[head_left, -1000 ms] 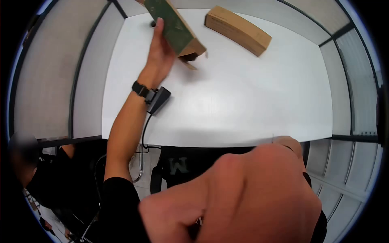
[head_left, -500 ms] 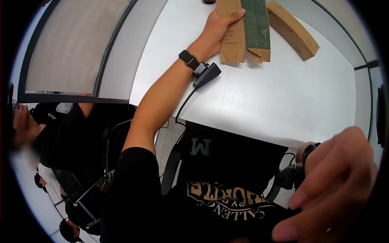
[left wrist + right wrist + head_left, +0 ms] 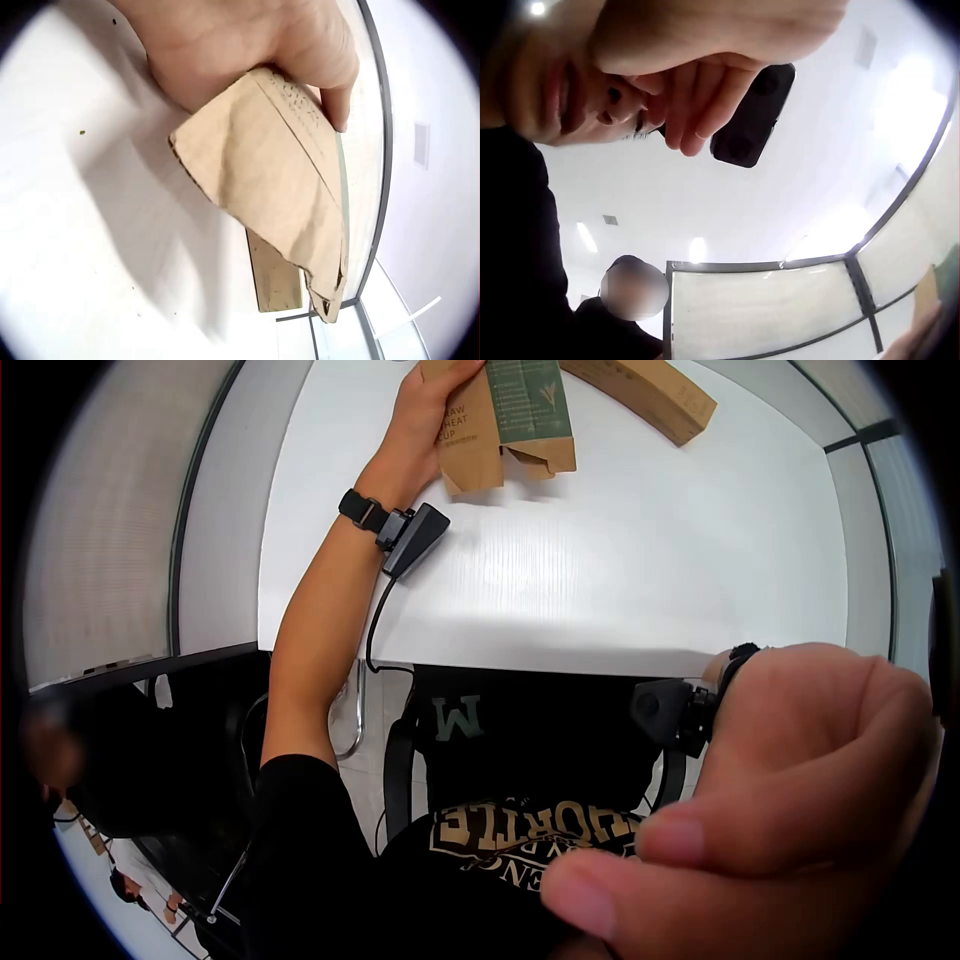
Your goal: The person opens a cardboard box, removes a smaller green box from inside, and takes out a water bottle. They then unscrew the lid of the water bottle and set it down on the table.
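Observation:
My left hand (image 3: 412, 430) grips an opened cardboard box (image 3: 530, 402) over the back of the table, its thumb on the printed side. One box panel is brown with dark lettering and another is green with pale print. Loose flaps hang at the near end. In the left wrist view, the box's bare brown flap (image 3: 255, 165) juts out below the hand. Large and close to the head camera is my right hand (image 3: 800, 760), fingers loosely curled with nothing seen in them. The right wrist view has that hand (image 3: 712, 45) raised beside the person's face.
A second, long brown box (image 3: 650, 395) lies on the white table (image 3: 600, 560) at the back right. Pale partition panels (image 3: 110, 520) border the table. A black chair (image 3: 400, 760) stands at its front edge. Other people appear on the left.
The box has turned from a slant, bringing its brown lettered panel beside the green one into sight. My right hand has shifted from the lower middle to the right. The head view has swung too.

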### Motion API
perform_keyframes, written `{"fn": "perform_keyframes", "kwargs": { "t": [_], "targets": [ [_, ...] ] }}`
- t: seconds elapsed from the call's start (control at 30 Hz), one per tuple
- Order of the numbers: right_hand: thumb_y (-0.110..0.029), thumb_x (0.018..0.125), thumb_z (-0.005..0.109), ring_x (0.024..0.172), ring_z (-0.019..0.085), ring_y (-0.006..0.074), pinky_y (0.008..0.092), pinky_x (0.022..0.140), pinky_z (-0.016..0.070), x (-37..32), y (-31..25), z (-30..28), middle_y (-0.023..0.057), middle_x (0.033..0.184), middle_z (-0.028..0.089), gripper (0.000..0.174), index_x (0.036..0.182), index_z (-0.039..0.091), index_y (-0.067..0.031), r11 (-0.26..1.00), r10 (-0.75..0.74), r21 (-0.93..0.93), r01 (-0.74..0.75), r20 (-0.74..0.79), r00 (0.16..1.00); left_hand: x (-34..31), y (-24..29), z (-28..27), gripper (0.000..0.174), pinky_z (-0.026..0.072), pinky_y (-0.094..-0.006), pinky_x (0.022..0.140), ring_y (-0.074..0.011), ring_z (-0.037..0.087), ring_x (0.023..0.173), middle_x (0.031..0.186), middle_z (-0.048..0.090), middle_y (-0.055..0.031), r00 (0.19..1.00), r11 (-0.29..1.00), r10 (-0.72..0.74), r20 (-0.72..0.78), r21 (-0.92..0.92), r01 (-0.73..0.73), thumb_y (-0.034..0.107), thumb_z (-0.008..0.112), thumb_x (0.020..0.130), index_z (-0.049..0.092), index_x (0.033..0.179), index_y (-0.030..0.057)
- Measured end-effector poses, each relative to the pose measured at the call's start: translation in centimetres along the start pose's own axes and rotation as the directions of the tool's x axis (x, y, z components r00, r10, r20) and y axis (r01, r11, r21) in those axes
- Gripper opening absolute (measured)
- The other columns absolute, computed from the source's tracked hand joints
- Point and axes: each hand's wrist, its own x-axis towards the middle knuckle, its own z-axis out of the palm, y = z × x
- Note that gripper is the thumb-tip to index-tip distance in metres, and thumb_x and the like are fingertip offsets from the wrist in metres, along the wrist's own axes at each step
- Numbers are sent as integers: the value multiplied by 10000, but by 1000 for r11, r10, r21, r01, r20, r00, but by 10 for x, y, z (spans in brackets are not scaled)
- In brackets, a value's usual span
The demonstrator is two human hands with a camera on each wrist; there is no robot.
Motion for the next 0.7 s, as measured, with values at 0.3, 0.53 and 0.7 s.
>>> {"fn": "perform_keyframes", "kwargs": {
  "t": [0.3,0.53,0.7],
  "targets": [
    [-355,1014,627,728,640,135,270,707,487,4,-7,6,4,855,692,302,1007,677,-57,997,-62,54,61,15,998,1,2,1,500,610,-313,897,-186,693,1073,1216,677,-101,1000,1000,5,13,19,-5,323,671,1045,513,1403,12],
    [-349,1020,619,735,645,142,275,712,493,-2,-8,12,13,861,696,306,1008,680,-49,992,-97,76,95,15,995,4,-7,0,486,608,-318,873,-190,697,1033,1188,686,-95,998,999,44,-36,8,-43,334,683,1037,539,1385,27],
    [-344,1023,613,741,650,147,278,716,497,1,0,22,19,865,699,309,1009,682,-43,996,-67,50,67,-16,998,0,-7,-6,495,622,-318,833,-188,703,1009,1167,694,-98,998,998,-5,-67,61,9,389,682,1020,569,1348,36]
  ]
}}
